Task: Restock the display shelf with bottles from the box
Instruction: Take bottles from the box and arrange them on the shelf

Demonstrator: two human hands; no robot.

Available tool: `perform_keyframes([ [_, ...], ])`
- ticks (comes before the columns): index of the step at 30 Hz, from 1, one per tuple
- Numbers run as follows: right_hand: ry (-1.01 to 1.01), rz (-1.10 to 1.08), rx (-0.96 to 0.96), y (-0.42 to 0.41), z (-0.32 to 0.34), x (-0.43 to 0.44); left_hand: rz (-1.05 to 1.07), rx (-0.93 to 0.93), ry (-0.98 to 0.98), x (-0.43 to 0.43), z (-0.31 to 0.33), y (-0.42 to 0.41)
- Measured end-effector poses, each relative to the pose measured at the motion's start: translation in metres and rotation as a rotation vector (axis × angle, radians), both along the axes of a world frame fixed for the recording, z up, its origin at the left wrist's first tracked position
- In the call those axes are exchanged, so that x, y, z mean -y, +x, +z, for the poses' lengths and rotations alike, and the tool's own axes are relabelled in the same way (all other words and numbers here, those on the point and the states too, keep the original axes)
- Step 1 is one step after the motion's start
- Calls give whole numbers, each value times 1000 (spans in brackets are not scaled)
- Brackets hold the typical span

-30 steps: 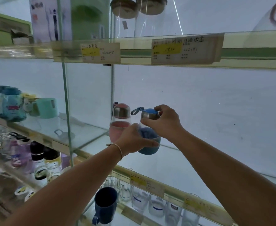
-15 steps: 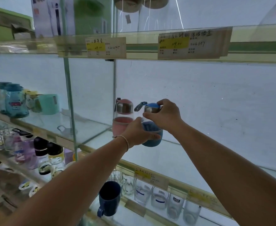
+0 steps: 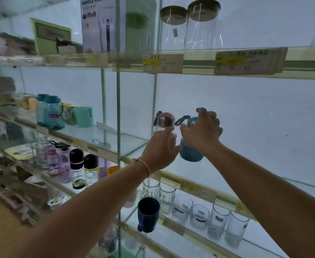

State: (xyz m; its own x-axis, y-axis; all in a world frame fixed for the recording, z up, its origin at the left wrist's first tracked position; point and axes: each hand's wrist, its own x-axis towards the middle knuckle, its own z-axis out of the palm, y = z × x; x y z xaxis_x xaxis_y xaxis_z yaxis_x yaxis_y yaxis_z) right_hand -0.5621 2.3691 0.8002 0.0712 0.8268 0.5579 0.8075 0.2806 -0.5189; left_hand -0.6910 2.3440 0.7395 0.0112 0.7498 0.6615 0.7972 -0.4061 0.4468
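1. Glass shelf (image 3: 264, 175) ran wide across the view, mostly bare to the right, yellow price tags along its front edge.
2. Upper shelf (image 3: 199, 62) carried two clear jars (image 3: 190, 27) with metal lids and a printed box (image 3: 102, 25) on its left.
3. Lower shelf (image 3: 181, 231) held a row of clear glasses (image 3: 201, 215), with a dark blue mug (image 3: 148, 213) at the row's left end.
4. Left arm and right arm reached up from the bottom corners toward the middle shelf.
5. Left bay showed teal jugs (image 3: 49, 112) and a mint mug (image 3: 84, 116); below them stood black-capped bottles (image 3: 76, 164).
6. Right hand (image 3: 202, 131) sat atop the blue bottle (image 3: 191, 153), grip closed round its steel cap, loop strap sticking out to the left.
7. Blue bottle stood upright on the glass shelf, just beside the pink bottle (image 3: 164, 123), near the glass divider.
8. Left hand (image 3: 160, 151) lay in front of the pink bottle, fingers loosely spread, thumb toward the blue bottle's sleeve; could not tell whether touching either.
9. Thin bracelet (image 3: 145, 164) circled the left wrist.
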Motion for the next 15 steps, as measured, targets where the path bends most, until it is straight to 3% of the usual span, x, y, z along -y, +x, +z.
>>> perform_keyframes([
  [9, -22, 269, -161, -80, -25, 71, 115, -73, -35, 84, -15, -91],
  [15, -160, 447, -139, -145, -81, 112, 246, -55, -182, 152, -62, -171],
])
